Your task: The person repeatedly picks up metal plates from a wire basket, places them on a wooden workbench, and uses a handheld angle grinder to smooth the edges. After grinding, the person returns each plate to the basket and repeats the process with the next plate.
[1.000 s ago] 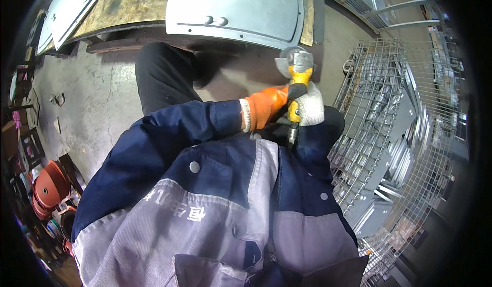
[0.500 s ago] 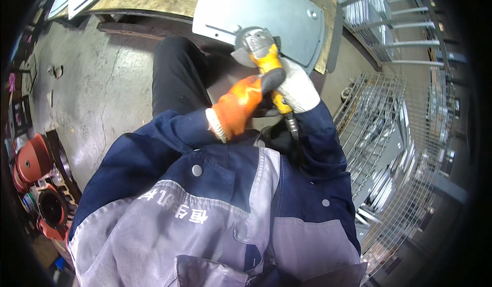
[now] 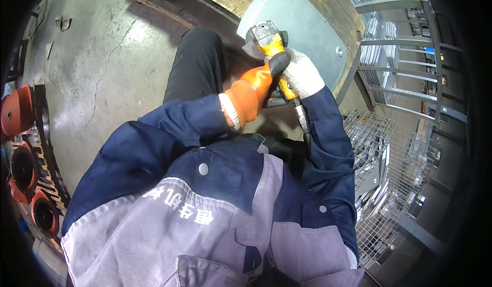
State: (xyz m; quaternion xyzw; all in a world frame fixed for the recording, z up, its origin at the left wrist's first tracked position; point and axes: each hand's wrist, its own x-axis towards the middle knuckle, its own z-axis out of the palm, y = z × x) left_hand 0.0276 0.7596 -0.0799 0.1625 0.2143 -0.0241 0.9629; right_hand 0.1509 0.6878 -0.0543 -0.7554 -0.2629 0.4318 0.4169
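Both hands on yellow grinder point(image 3: 275, 47), just past twelve o'clock, likely for steadiness.
Left hand point(image 3: 252, 93) curls fingers round it; right hand's point(image 3: 305, 75) fingers hidden, cannot tell; grey plate point(image 3: 307, 33) at one o'clock.

The power tool point(image 3: 272, 46) is yellow with a silver-grey head. Left of it, the left hand point(image 3: 252, 86) is gloved in orange with black tips and a whitish cuff; right of it, the right hand point(image 3: 302, 76) wears white. Beyond the tool, the plate point(image 3: 310, 33) is pale blue-grey; below it, the jacket point(image 3: 205, 205) is navy and lilac-grey.
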